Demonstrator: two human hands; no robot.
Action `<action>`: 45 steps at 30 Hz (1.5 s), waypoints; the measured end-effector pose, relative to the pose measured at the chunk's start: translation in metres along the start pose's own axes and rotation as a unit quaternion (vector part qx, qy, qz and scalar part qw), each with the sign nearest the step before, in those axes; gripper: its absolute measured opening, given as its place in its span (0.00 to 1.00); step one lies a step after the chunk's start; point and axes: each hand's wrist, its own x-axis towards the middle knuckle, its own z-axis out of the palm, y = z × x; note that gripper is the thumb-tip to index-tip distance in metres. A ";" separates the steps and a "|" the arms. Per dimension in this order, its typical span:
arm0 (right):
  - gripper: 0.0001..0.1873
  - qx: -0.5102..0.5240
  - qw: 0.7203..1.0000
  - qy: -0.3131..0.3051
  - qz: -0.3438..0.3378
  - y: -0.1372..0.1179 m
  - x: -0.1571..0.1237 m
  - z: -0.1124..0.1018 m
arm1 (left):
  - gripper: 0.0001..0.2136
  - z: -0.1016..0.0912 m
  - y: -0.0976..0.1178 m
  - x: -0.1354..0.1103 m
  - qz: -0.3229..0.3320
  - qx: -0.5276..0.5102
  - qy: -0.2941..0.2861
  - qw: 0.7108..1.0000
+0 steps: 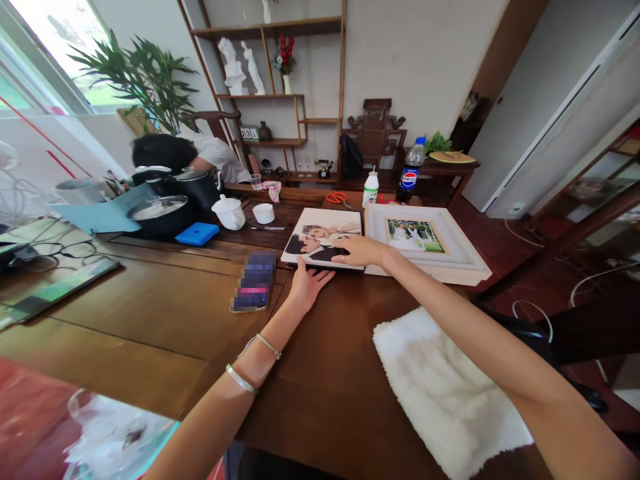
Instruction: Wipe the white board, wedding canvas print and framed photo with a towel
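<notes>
A photo album [320,233] with a couple's picture on its cover lies flat on the dark wooden table [165,320]. My left hand [306,285] rests with fingers spread against the album's near edge. My right hand [356,251] lies on the cover's near right corner, fingers loosely curled on it. Right of the album lies a white-framed photo [425,243]. A phone [254,283] sits just left of my left hand.
A white fluffy towel [440,387] lies at the table's near right. Behind stand a white teapot [229,213], small cup [263,213], blue case [197,233], black pots [165,213], orange scissors [337,197], a white bottle [370,189] and a Pepsi bottle [411,170]. A person [185,152] bends over at the back left.
</notes>
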 end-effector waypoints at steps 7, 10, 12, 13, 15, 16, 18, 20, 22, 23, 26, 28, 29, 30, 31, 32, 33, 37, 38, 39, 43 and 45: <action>0.34 -0.012 1.000 -0.011 0.013 0.001 -0.002 0.008 | 0.23 0.001 0.005 0.001 -0.016 0.001 0.011 1.000; 0.36 -0.011 1.000 -0.002 0.012 0.002 0.000 0.009 | 0.24 0.003 0.007 0.001 -0.023 0.007 0.011 1.000; 0.37 -0.012 1.000 -0.004 0.013 0.004 0.001 0.010 | 0.24 0.003 0.008 0.003 -0.027 0.007 0.011 1.000; 0.37 -0.012 1.000 -0.007 0.014 0.005 0.002 0.010 | 0.24 0.002 0.008 0.004 -0.027 0.007 0.009 1.000; 0.37 -0.011 1.000 -0.011 0.015 0.008 0.002 0.010 | 0.23 0.001 0.008 0.007 -0.025 0.007 0.001 1.000; 0.37 -0.010 1.000 -0.012 0.015 0.009 0.002 0.010 | 0.23 0.000 0.008 0.008 -0.024 0.008 -0.003 1.000; 0.36 -0.008 1.000 -0.014 0.018 0.011 0.002 0.009 | 0.22 -0.001 0.008 0.011 -0.025 0.010 -0.009 1.000; 0.36 -0.007 1.000 -0.018 0.024 0.012 0.003 0.009 | 0.21 -0.002 0.009 0.012 -0.030 0.010 -0.014 0.999; 0.35 -0.007 0.999 -0.021 0.030 0.011 0.003 0.008 | 0.20 -0.001 0.010 0.012 -0.035 0.010 -0.019 0.999; 0.35 -0.007 0.999 -0.022 0.031 0.010 0.003 0.008 | 0.21 -0.001 0.010 0.012 -0.037 0.011 -0.021 0.999; 0.34 0.005 0.999 -0.015 0.031 0.009 -0.002 0.004 | 0.21 -0.002 0.014 0.010 -0.040 0.041 -0.015 0.998; 0.32 0.029 0.999 0.016 0.023 0.013 -0.012 -0.002 | 0.22 -0.004 0.018 0.009 -0.048 0.083 -0.015 0.995; 0.31 0.041 0.998 0.039 0.018 0.016 -0.019 -0.005 | 0.23 -0.005 0.020 0.008 -0.057 0.106 -0.020 0.993; 0.29 0.050 0.996 0.066 0.018 0.022 -0.029 -0.009 | 0.25 -0.006 0.023 0.006 -0.067 0.127 -0.027 0.989; 0.27 0.052 0.994 0.094 0.026 0.028 -0.041 -0.012 | 0.27 -0.007 0.025 0.005 -0.078 0.147 -0.029 0.986; 0.25 0.048 0.990 0.121 0.045 0.037 -0.054 -0.016 | 0.28 -0.008 0.027 0.004 -0.085 0.163 -0.028 0.983; 0.23 0.038 0.985 0.148 0.074 0.046 -0.069 -0.019 | 0.29 -0.008 0.029 0.002 -0.088 0.177 -0.021 0.980; 0.20 -0.001 0.940 0.220 0.262 0.088 -0.140 -0.024 | 0.27 -0.007 0.030 -0.004 -0.075 0.220 -0.015 0.973; 0.21 -0.015 0.922 0.222 0.318 0.098 -0.158 -0.023 | 0.25 -0.006 0.028 -0.005 -0.061 0.239 -0.019 0.969; 0.23 -0.019 0.909 0.211 0.358 0.106 -0.175 -0.021 | 0.22 -0.006 0.025 -0.007 -0.041 0.265 -0.022 0.963; 0.29 0.008 0.877 0.167 0.451 0.120 -0.219 -0.007 | 0.13 0.003 0.011 -0.017 0.054 0.355 -0.052 0.932; 0.26 0.023 0.876 0.177 0.448 0.116 -0.225 -0.002 | 0.13 0.016 0.006 -0.021 0.105 0.390 -0.102 0.909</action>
